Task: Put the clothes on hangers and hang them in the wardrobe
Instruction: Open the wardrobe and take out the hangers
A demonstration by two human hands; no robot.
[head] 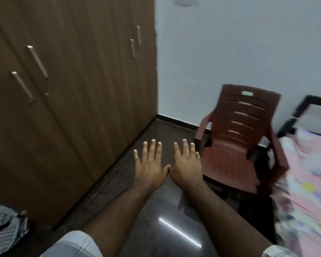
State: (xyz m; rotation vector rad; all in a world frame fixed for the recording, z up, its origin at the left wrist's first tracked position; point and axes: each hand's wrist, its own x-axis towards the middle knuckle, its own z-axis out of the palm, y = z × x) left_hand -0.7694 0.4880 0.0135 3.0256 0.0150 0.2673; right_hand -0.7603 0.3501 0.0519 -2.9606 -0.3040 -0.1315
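- While both arms reach forward over the dark glossy floor [174, 210], the left hand [150, 164] and right hand [186, 164] hover palm-down, fingers straight and spread, holding nothing, thumbs touching.
- Left of the hands stands the brown wardrobe [72, 89], its doors closed, 4 bar handles showing.
- By the white wall sits a red-brown plastic chair [237, 141], just beside a bed with pink bedding [308, 182].
- Patterned cloth [4, 227] lies at the floor's lower-left corner.

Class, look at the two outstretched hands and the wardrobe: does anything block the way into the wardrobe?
Yes: the wardrobe doors are all shut, so its inside is closed off. Both the left hand and right hand are open and hold nothing.
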